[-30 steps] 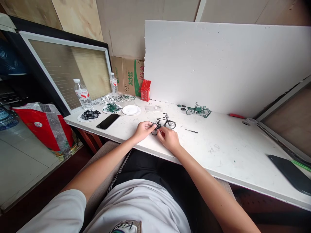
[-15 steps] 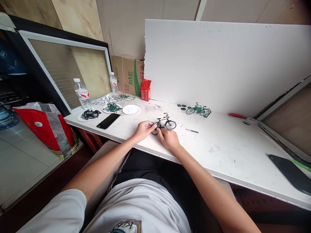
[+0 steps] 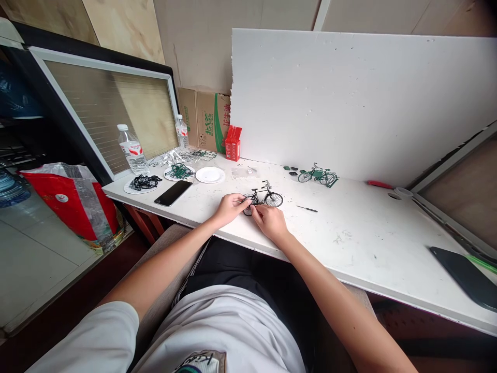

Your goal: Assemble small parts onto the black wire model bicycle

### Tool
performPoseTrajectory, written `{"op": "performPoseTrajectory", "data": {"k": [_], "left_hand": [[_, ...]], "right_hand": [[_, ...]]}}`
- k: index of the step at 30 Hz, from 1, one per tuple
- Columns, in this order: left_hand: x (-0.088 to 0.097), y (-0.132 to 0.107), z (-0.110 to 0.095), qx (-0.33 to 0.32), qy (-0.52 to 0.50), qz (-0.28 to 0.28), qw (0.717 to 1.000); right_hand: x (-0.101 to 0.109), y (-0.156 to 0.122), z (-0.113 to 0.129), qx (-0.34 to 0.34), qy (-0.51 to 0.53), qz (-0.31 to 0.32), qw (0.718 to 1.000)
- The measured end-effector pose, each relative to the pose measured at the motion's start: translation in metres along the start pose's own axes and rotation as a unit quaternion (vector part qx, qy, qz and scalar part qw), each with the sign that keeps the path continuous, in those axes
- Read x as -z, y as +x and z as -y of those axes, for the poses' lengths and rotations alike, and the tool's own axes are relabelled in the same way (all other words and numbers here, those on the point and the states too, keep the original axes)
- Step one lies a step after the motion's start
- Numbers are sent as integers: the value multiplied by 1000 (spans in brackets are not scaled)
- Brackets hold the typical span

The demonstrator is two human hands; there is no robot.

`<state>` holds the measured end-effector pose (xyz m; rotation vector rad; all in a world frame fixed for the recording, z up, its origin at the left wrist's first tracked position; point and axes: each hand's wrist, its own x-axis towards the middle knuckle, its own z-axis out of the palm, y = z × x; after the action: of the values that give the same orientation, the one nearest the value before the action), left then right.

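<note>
Black model bicycle (image 3: 267, 196) upright at desk (image 3: 361, 233), rear end between the hands. Left hand (image 3: 232, 209): nearly closed, pinching the rear. Right hand (image 3: 271, 220): curled, pinching low; exact part too small to tell.

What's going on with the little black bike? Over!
Left hand holding the black bike at its rear. Right hand at the bike too, grip unclear. Bike upright. Nothing seen blocking; thin tool lies off to the right.
</note>
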<state>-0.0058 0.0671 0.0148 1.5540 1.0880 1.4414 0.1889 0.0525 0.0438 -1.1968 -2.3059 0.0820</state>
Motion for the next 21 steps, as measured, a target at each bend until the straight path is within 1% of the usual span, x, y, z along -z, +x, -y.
{"op": "performPoseTrajectory", "data": {"k": [10, 17, 21], "left_hand": [[-1, -1, -2, 13, -18, 16, 1000], [-1, -1, -3, 17, -22, 18, 999], [-1, -2, -2, 17, -16, 17, 1000]], "right_hand": [[0, 0, 1, -6, 3, 14, 1000], [0, -1, 2, -32, -1, 14, 999], [-1, -1, 1, -22, -6, 17, 1000]]}}
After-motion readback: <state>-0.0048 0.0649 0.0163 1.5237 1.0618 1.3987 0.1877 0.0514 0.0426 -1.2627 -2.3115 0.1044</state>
